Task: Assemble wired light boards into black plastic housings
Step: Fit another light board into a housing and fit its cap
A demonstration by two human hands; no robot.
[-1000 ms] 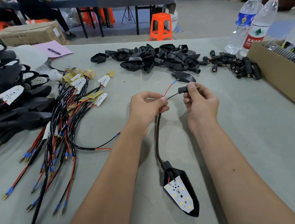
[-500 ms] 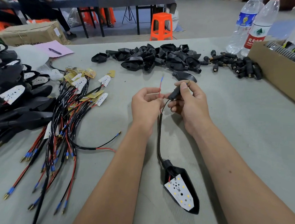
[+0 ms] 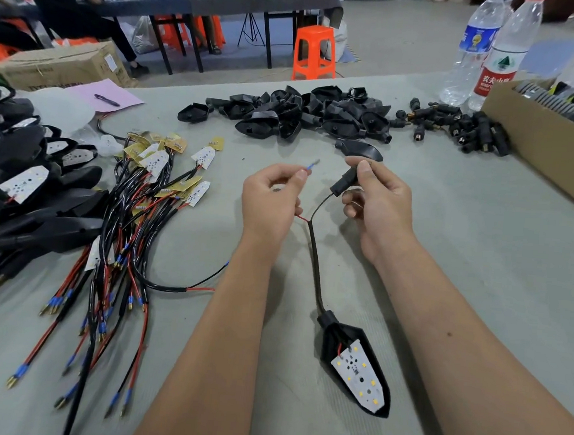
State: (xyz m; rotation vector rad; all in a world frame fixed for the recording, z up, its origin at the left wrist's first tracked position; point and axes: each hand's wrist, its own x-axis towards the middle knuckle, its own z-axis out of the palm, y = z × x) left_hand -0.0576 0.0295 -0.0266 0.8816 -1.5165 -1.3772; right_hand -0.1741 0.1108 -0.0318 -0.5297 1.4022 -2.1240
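Note:
A black pointed housing (image 3: 334, 337) lies on the grey table between my forearms, with a white light board (image 3: 360, 377) seated in it. Its black sleeved cable (image 3: 315, 257) runs up to my hands and splits into a red and a black wire. My left hand (image 3: 271, 202) pinches the red wire's blue-tipped end (image 3: 312, 166) between thumb and forefinger. My right hand (image 3: 379, 204) grips a small black connector sleeve (image 3: 345, 184) that sits on the black wire. The two hands are a little apart.
Loose wired boards (image 3: 149, 206) are heaped at the left, with finished housings (image 3: 23, 196) beyond them. Empty black housings (image 3: 297, 115) and black connectors (image 3: 464, 128) are piled at the back. A cardboard box (image 3: 541, 148) and two water bottles (image 3: 487, 51) stand at right.
My hands have drawn apart. The left has pulled the blue-tipped wire end off to the left, and the right has tilted the connector sleeve so its lower end points down-left.

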